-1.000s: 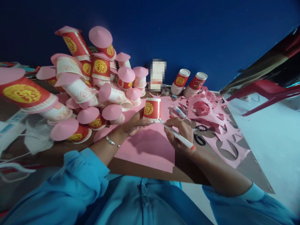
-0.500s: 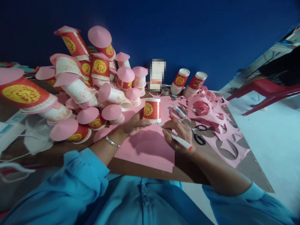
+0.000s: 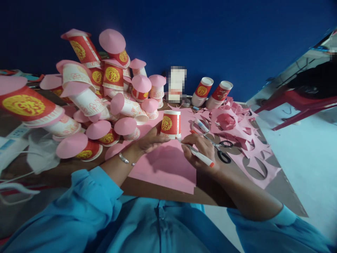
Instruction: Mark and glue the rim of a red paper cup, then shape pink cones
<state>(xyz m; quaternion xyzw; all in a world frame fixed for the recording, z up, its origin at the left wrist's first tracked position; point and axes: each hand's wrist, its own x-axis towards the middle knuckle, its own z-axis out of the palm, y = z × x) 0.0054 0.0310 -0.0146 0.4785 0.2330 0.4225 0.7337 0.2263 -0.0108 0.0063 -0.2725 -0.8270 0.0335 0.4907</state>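
Observation:
A red and white paper cup (image 3: 171,123) with a yellow emblem is gripped in my left hand (image 3: 152,140), thumb along its lower edge. My right hand (image 3: 200,149) is closed around a white marker (image 3: 198,154) with an orange-red end. The marker's tip meets the cup's lower right rim, or comes very close to it. Beneath both hands lie pink paper sheets (image 3: 163,174). Scissors with black handles (image 3: 224,156) rest just right of my right hand, near a roll of tape (image 3: 207,123).
Several cups with pink cone tops (image 3: 125,126) are heaped at the left. Two stacks of cups (image 3: 202,92) lean near the blue wall. Cut pink scraps (image 3: 259,168) cover the table's right side. A red stool (image 3: 297,102) stands beyond, with a person partly in view.
The marker's rear end has shifted slightly left and up with my right hand. The cup and my left hand stay where they were. The person at the right has moved a little.

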